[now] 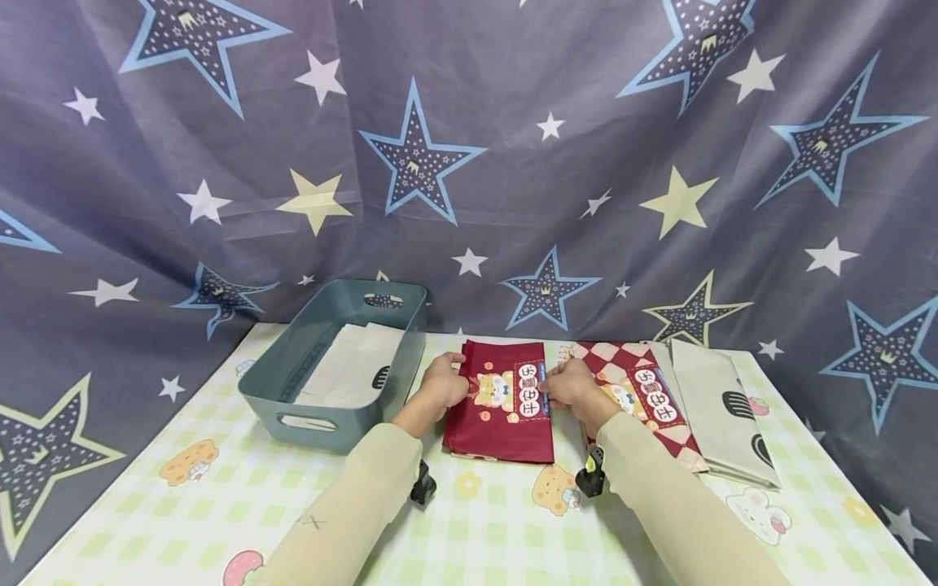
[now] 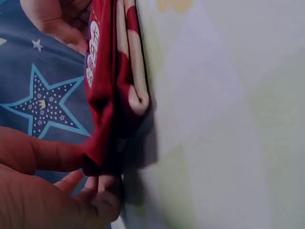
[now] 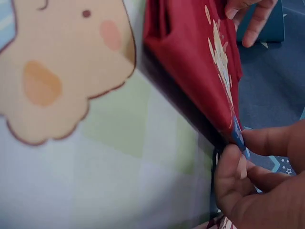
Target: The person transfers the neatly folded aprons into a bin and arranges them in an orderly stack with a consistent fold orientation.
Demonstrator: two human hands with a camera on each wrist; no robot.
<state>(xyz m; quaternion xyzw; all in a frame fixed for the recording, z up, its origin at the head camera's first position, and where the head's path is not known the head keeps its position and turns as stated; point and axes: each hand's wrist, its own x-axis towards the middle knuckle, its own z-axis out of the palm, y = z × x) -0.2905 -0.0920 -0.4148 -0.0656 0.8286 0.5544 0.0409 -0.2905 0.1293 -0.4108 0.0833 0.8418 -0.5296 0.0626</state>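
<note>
A folded dark red cloth (image 1: 498,435), printed with a cartoon animal and white characters, lies flat mid-table. My left hand (image 1: 444,381) pinches its left edge; in the left wrist view the thumb and fingers (image 2: 57,155) are closed on a red fold. On the opposite edge my right hand (image 1: 575,386) pinches the cloth beside the blue strip, as the right wrist view shows with its thumb and fingers (image 3: 231,176). Pale checked layers show beneath the red in the left wrist view. Just right of my right hand lies a folded red-and-cream checked cloth (image 1: 685,443), partly hidden by that hand.
At the left stands a blue-green plastic basket (image 1: 330,435) with folded off-white cloth (image 1: 344,366) inside. A folded grey-white cloth (image 1: 707,391) lies at the far right, partly under the checked one. A star-patterned curtain (image 1: 469,220) hangs behind the patterned table (image 1: 469,537).
</note>
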